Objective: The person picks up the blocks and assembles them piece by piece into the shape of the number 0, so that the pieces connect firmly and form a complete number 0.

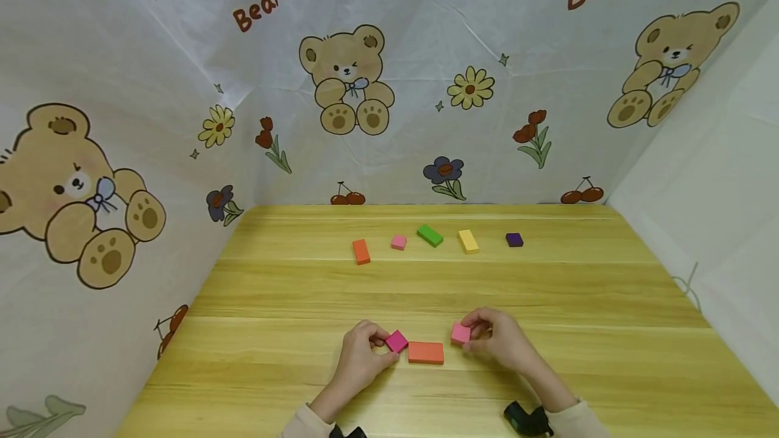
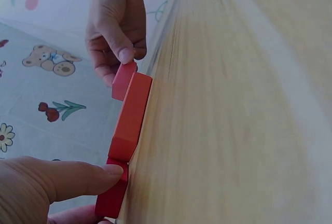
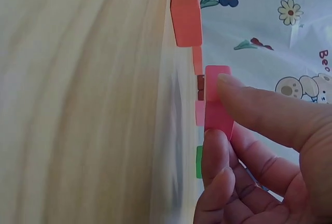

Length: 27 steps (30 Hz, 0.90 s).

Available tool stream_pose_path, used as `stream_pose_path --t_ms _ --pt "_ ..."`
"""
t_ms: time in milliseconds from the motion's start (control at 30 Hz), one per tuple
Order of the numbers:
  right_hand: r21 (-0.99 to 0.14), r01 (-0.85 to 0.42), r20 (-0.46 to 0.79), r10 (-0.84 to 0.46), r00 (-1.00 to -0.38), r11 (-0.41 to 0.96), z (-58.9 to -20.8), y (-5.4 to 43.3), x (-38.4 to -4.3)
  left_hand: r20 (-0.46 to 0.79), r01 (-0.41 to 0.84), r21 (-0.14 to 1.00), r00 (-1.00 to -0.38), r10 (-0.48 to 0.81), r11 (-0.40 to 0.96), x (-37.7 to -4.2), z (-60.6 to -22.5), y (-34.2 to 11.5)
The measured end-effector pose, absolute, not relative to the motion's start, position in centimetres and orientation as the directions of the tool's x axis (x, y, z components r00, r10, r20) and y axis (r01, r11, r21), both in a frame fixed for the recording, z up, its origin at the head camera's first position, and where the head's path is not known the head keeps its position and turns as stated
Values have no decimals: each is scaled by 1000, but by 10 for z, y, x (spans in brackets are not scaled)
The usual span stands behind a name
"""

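Observation:
Between thumb and fingers, my left hand [image 1: 360, 357] pinches a magenta block [image 1: 397, 341], turned at an angle to the orange-red rectangular block [image 1: 425, 353]. In the left wrist view the magenta block [image 2: 112, 193] meets the near end of the orange-red block [image 2: 130, 117]. My right hand [image 1: 496, 338] holds a pink block [image 1: 460, 333] by its sides, to the right of the orange-red block with a gap between them in the head view. The right wrist view shows thumb and fingertips on the pink block [image 3: 218, 99].
Towards the back of the wooden table [image 1: 274, 289] lie an orange block [image 1: 362, 251], a small pink block [image 1: 398, 242], a green block [image 1: 430, 235], a yellow block [image 1: 468, 241] and a dark purple block [image 1: 514, 240]. A bear-printed cloth [image 1: 408, 113] hangs behind.

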State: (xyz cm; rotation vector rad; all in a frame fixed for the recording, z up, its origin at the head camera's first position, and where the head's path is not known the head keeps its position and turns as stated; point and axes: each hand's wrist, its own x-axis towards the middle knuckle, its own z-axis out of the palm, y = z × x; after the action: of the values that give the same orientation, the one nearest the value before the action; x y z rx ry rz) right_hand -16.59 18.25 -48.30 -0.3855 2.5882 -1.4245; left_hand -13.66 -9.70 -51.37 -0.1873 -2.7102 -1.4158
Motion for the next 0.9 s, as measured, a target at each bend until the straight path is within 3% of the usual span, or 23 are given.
stream_pose_path --t_ms 900 --pt "-819 -184 -2 -324 -946 543 -493 170 -161 135 155 814 -988 77 561 -136 -513 -98"
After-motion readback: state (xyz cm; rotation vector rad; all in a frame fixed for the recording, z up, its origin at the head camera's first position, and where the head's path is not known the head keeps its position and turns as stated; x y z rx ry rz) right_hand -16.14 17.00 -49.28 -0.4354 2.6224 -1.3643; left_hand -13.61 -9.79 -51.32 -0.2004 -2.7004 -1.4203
